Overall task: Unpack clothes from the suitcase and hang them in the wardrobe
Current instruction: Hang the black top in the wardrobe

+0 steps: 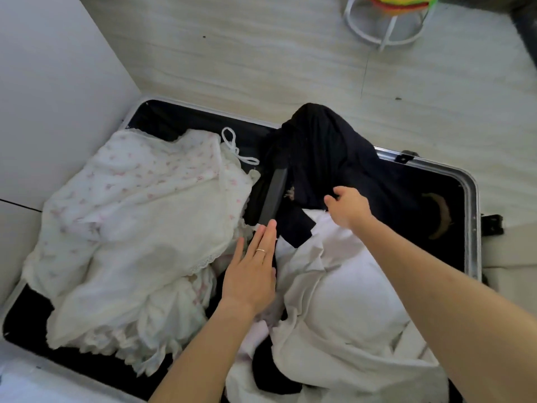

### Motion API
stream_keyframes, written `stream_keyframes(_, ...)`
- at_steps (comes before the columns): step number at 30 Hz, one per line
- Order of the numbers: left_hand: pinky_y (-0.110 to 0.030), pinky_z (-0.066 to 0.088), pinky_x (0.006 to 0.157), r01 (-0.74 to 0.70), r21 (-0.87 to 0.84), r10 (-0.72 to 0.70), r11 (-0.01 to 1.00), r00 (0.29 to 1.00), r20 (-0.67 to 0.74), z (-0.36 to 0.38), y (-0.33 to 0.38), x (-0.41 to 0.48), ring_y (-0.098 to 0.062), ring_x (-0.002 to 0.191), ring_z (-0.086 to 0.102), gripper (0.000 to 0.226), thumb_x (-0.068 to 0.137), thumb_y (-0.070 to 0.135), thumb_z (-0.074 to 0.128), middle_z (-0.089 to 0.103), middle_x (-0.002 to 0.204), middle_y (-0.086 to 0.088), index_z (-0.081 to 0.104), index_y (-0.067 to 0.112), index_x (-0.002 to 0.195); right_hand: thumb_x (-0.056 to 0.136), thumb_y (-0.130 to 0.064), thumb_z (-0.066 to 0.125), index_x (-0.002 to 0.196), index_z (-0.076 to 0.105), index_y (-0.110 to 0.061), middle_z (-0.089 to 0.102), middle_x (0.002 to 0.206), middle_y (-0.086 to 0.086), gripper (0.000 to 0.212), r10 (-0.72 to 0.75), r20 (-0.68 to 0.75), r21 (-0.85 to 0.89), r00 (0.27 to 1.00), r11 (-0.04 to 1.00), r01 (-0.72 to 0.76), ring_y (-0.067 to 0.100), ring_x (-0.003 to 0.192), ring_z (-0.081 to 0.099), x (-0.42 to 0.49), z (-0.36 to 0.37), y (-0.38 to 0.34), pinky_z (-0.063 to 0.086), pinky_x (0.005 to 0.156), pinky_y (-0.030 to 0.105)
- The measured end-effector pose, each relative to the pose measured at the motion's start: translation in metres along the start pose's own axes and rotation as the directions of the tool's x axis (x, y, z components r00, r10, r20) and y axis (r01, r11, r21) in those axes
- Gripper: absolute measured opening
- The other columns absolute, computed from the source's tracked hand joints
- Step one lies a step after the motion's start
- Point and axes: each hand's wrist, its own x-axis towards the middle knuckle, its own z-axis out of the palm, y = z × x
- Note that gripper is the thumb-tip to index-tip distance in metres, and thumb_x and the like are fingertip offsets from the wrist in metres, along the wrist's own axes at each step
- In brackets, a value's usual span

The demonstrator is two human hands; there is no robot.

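Open silver-framed black-lined suitcase (470, 205) lay on the floor. Right hand (348, 210) gripped the crumpled black fabric garment (325, 146) in its far right half, fingers curled. Left hand (250, 274) was flat, fingers straight, near centre, beside the white floral cotton garment (139, 205).

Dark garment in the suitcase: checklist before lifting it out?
1. Right hand grip on dark garment: cannot tell. The fingers curl at its edge, but any pinch is hidden.
2. Left hand free: ok. It is flat, fingers straight, at the centre divider.
3. Dark garment unburied: ok. Its near end lies on top of the white garment.
4. Floral garment out of the way: ok. It is across the divider.
5. Suitcase open: ok.
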Motion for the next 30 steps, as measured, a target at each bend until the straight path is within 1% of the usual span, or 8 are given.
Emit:
stream_keyframes(2, -0.045, -0.01, 0.123, -0.019, 0.034, 0.016, 0.999, 0.996, 0.091, -0.007, -0.002, 0.002, -0.018, 0.144, -0.034, 0.075, 0.103, 0.027, 0.029, -0.047, 0.151, -0.001, -0.026, 0.013, 0.151, 0.097, -0.027, 0.047, 0.117, 0.062, -0.017, 0.067, 0.101, 0.006, 0.027, 0.013, -0.031, 0.069, 0.999, 0.998, -0.01, 0.03, 0.102, 0.058, -0.013, 0.001, -0.001, 0.041, 0.072, 0.03)
stream_keyframes(6, -0.049, -0.002, 0.124, -0.002, -0.003, 0.003, 1.0, 0.956, 0.292, -0.039, -0.002, -0.003, -0.02, 0.15, -0.022, 0.072, 0.103, 0.029, 0.032, -0.031, 0.16, -0.001, -0.014, 0.019, 0.157, 0.088, -0.022, 0.04, 0.076, 0.047, 0.0, 0.046, 0.069, 0.007, 0.026, 0.113, -0.174, 0.393, 0.978, 0.919, -0.036, 0.023, 0.071, 0.042, -0.066, -0.031, -0.021, 0.033, 0.062, 0.037)
stream_keyframes(14, -0.048, 0.008, 0.123, 0.176, -0.129, -0.124, 0.976, 0.935, 0.333, -0.188, 0.027, -0.056, -0.023, 0.154, -0.002, 0.073, 0.101, 0.029, 0.043, -0.007, 0.167, -0.005, -0.001, 0.02, 0.159, 0.081, -0.028, 0.046, 0.065, 0.032, -0.017, 0.027, 0.054, -0.002, 0.024, 0.212, -0.096, 0.768, 0.973, 0.637, -0.063, 0.02, 0.057, 0.023, -0.192, -0.179, -0.092, 0.021, 0.059, 0.038)
stream_keyframes(18, -0.047, 0.014, 0.123, 0.205, -0.245, -0.13, 0.948, 0.948, 0.291, -0.3, 0.058, -0.093, -0.024, 0.153, 0.006, 0.081, 0.099, 0.038, 0.049, 0.0, 0.167, -0.005, -0.001, 0.022, 0.159, 0.052, -0.04, 0.05, 0.07, 0.032, -0.011, 0.034, 0.077, 0.006, 0.039, 0.155, -0.009, 0.829, 0.988, 0.554, -0.079, 0.029, 0.073, 0.026, -0.276, -0.267, -0.146, 0.025, 0.069, 0.043)
stream_keyframes(23, -0.043, 0.036, 0.113, 0.138, -0.562, -0.038, 0.815, 0.982, 0.185, -0.441, 0.101, -0.16, -0.024, 0.144, 0.031, 0.098, 0.076, 0.047, 0.072, 0.027, 0.158, -0.003, 0.019, 0.026, 0.155, 0.083, -0.015, 0.041, 0.075, 0.042, -0.016, 0.041, 0.084, 0.009, 0.007, 0.042, 0.044, 0.899, 0.998, 0.433, -0.058, 0.026, 0.076, 0.041, -0.393, -0.377, -0.214, 0.039, 0.073, 0.039)
stream_keyframes(25, -0.038, 0.044, 0.106, 0.127, -0.66, -0.053, 0.74, 0.99, 0.131, -0.5, 0.117, -0.19, -0.019, 0.133, 0.045, 0.083, 0.074, 0.057, 0.069, 0.045, 0.145, 0.003, 0.039, 0.028, 0.146, 0.081, -0.016, 0.042, 0.07, 0.042, -0.014, 0.045, 0.077, 0.01, 0.012, -0.006, 0.039, 0.918, 0.999, 0.395, -0.033, 0.025, 0.071, 0.05, -0.436, -0.422, -0.238, 0.044, 0.074, 0.039)
stream_keyframes(27, -0.027, 0.049, 0.089, 0.1, -0.763, -0.124, 0.639, 0.992, 0.026, -0.551, 0.128, -0.217, -0.015, 0.115, 0.06, 0.042, 0.085, 0.053, 0.066, 0.064, 0.114, 0.01, 0.061, 0.03, 0.119, 0.078, -0.019, 0.044, 0.071, 0.044, -0.013, 0.051, 0.077, 0.01, 0.009, -0.057, 0.024, 0.926, 0.998, 0.377, 0.0, 0.023, 0.073, 0.055, -0.471, -0.462, -0.255, 0.048, 0.075, 0.039)
stream_keyframes(30, -0.025, 0.05, 0.082, 0.088, -0.833, -0.168, 0.546, 0.986, -0.007, -0.615, 0.14, -0.262, -0.011, 0.1, 0.065, 0.015, 0.094, 0.045, 0.061, 0.068, 0.095, 0.014, 0.061, 0.034, 0.105, 0.083, -0.018, 0.043, 0.075, 0.049, -0.011, 0.06, 0.075, 0.007, 0.012, -0.172, -0.006, 0.94, 0.985, 0.336, 0.065, 0.021, 0.075, 0.059, -0.517, -0.512, -0.274, 0.051, 0.075, 0.041)
